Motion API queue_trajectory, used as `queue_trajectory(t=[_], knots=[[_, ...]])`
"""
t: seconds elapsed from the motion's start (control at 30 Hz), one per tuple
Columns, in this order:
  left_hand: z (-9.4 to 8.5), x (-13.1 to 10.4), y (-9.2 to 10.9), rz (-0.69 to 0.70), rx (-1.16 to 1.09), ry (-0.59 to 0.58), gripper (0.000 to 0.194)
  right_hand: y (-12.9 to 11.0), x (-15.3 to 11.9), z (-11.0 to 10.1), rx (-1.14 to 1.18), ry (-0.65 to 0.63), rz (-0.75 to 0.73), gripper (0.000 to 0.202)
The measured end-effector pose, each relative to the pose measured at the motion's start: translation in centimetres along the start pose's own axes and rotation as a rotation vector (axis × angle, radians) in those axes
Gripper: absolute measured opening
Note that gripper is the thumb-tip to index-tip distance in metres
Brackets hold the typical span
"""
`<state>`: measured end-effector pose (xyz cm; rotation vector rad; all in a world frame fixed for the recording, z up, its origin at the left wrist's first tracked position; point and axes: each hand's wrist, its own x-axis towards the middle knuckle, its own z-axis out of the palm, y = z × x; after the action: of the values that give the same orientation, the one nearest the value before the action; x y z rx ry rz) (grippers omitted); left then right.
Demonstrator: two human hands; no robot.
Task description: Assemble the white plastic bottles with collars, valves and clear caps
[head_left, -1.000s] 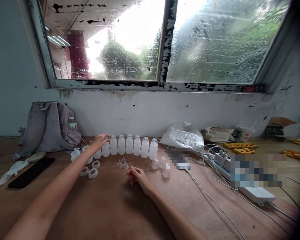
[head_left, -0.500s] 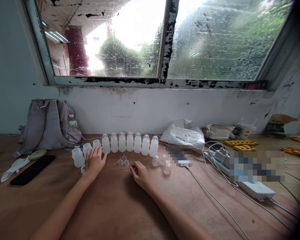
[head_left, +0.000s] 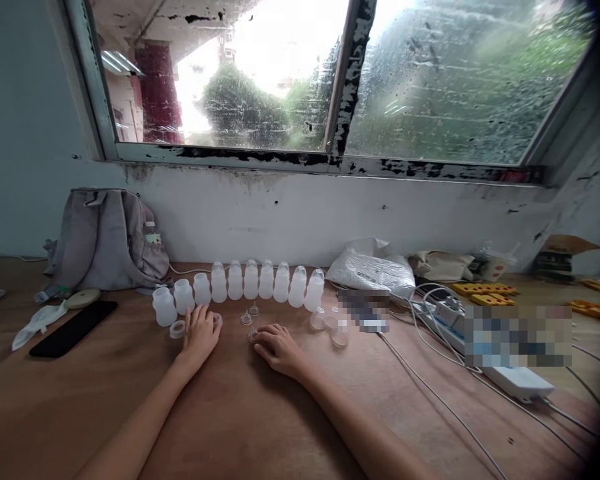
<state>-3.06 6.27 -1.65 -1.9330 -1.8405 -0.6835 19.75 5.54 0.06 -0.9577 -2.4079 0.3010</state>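
Note:
My left hand [head_left: 200,333] has its fingers closed at a white bottle collar ring [head_left: 217,321]. Another collar ring [head_left: 177,329] lies on the table to its left. Behind that hand, open-necked baby bottles [head_left: 164,308] stand at the left end of a curved row. Capped baby bottles [head_left: 251,280] with clear domed tops continue the row rightward. My right hand [head_left: 280,348] has its fingertips pinched on a clear bottle nipple [head_left: 253,336], partly covered by them. Two more nipples [head_left: 247,319] sit just beyond. Clear dome caps [head_left: 339,337] lie right of my right hand.
A grey backpack [head_left: 105,240] and a black phone-like slab [head_left: 74,329] are on the left. To the right lie a silver padded bag [head_left: 375,270], a power strip [head_left: 517,383] with cables, and yellow trays [head_left: 483,291]. A window wall rises behind the table.
My left hand has come away from the bottles, nearer and rightward, onto a collar ring. My right fingers have closed on one nipple of the cluster. The view has shifted slightly.

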Motion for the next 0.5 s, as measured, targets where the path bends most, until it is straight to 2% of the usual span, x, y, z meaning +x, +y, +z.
queue_trajectory(t=[0.1, 0.2, 0.33, 0.43, 0.5], knots=[[-0.2, -0.3, 1.3, 0.019, -0.174, 0.002, 0.013, -0.7, -0.1, 0.1, 0.068, -0.002, -0.052, 0.018], [-1.4, -0.6, 3.0, 0.06, -0.408, 0.05, 0.014, -0.8, -0.1, 0.5, 0.112, 0.018, -0.068, 0.012], [-3.3, -1.2, 4.6, 0.218, -0.623, 0.093, 0.016, -0.1, 0.0, 1.2, 0.158, 0.17, -0.01, 0.011], [-3.8, -1.5, 4.9, 0.333, -0.664, -0.009, 0.024, 0.5, 0.1, 1.5, 0.174, 0.294, 0.085, 0.014], [-3.6, -1.7, 4.9, 0.36, -0.66, -0.101, 0.027, 0.8, 0.1, 1.6, 0.185, 0.334, 0.127, 0.015]])
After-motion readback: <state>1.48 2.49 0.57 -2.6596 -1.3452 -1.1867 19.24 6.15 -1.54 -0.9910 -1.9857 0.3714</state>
